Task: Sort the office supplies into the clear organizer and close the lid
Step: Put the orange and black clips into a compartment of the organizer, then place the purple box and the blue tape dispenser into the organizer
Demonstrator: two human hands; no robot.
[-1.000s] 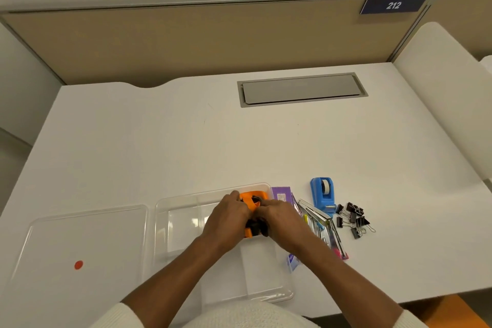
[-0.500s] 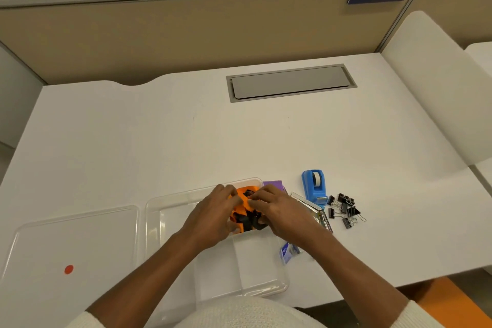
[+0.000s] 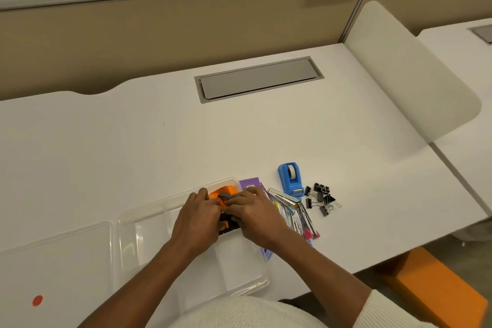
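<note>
A white desk [image 3: 159, 146] is seen from above, with a clear lid [image 3: 53, 261] bearing a red dot laid flat at the near left. Just right of it a clear organizer [image 3: 149, 224] is set open, its long axis running left to right. Both hands are placed in its far right compartment: an orange and black object [image 3: 223, 192] is gripped there by the left hand [image 3: 198, 217] and the right hand [image 3: 255, 214], its long axis running away from the person. A stapler [image 3: 290, 201], a blue tape dispenser [image 3: 289, 178] and a cluster of black binder clips [image 3: 320, 198] are left on the desk to the right.
</note>
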